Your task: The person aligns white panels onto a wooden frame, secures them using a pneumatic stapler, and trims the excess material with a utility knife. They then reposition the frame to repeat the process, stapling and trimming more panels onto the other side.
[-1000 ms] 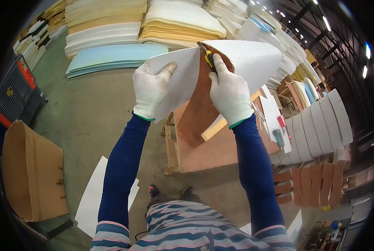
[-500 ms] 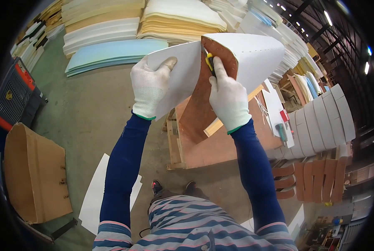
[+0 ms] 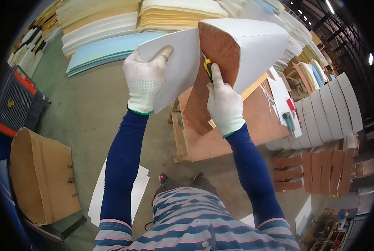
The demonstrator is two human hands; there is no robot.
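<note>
Evidently, the gloved left hand (image 3: 147, 79) is pinching a white sheet (image 3: 176, 67) between thumb and fingers, while the gloved right hand (image 3: 225, 104) is closing around a yellow-and-black knife (image 3: 208, 70), its forefinger lying along the handle. The knife is pointing up along the line where the sheet is meeting a curved brown board (image 3: 220, 48), above and beyond the near end of a table (image 3: 237, 129). Whether the blade is biting into anything is too small to tell. It could be wandering into the sheet or scoring the board if the wrist is twisting, and a loose pinch could be letting the sheet buckle or tear. A slip towards the left could be bringing the edge near the holding fingers. Counting up, two hands, one knife, one held sheet, one curved board, one table, one cardboard box (image 3: 51, 175), one green tool (image 3: 287, 120) and two shoes (image 3: 163, 178) are showing.
</note>
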